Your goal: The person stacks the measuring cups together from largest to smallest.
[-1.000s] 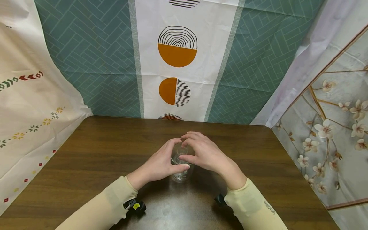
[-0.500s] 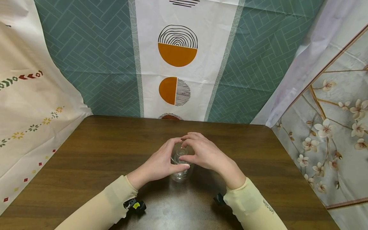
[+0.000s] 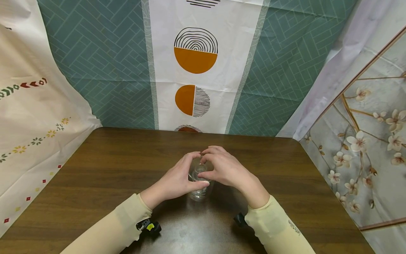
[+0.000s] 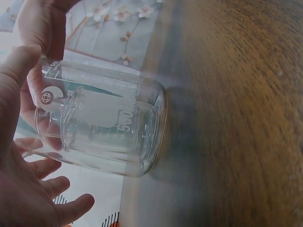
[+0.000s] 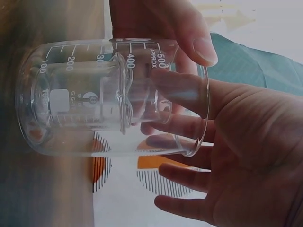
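A large glass beaker (image 5: 71,142), marked to 500, stands upright on the table in the head view. Nested within it is a smaller beaker (image 5: 85,101) with a lipped rim. A third, narrower clear glass piece (image 5: 163,112) rises from that one; its lower part is hard to make out. My left hand (image 3: 176,180) holds the large beaker near its rim, the thumb on the near side. From the other side my right hand (image 3: 229,172) reaches over the rim, thumb and fingertips inside the mouth, pinching the innermost piece. Its far fingertips are partly hidden.
The brown wooden table (image 3: 120,165) spreads out around the beakers. Behind it hangs a green and white patterned cloth (image 3: 203,77). A cream cloth (image 3: 41,116) drapes at the left and a floral one (image 3: 358,169) at the right.
The inner glass rim sits slightly lower in the large beaker. My right forearm has shifted a little to the left. My left hand keeps its place.
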A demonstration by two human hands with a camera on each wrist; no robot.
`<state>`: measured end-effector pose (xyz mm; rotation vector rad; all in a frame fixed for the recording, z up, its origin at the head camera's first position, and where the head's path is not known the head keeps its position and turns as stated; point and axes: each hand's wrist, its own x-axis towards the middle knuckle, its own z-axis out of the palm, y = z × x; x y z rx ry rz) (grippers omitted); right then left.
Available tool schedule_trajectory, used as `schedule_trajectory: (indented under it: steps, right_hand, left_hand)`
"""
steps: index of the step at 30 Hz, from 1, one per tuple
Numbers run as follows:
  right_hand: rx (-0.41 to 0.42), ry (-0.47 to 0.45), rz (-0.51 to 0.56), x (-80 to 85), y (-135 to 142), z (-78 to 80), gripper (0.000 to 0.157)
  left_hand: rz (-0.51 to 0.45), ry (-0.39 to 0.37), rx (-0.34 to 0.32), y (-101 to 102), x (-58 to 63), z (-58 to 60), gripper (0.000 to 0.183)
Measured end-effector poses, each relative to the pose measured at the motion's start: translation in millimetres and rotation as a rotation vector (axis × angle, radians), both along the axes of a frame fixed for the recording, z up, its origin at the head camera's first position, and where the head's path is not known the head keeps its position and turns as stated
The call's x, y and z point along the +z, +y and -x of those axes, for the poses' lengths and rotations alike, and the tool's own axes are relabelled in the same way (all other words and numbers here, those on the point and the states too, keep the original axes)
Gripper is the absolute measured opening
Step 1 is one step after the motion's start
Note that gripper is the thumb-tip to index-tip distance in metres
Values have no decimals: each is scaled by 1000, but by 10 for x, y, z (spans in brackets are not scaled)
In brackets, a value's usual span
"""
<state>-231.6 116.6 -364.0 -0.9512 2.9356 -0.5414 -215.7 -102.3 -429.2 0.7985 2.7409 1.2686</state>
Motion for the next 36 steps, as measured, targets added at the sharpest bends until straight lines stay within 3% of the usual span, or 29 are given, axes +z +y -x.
schedule_trajectory:
  steps: [36]
  right_hand:
    - [-71,-64,-66,57,-85,5,31]
  left_hand:
    - [4,6,15,9,5,3,100]
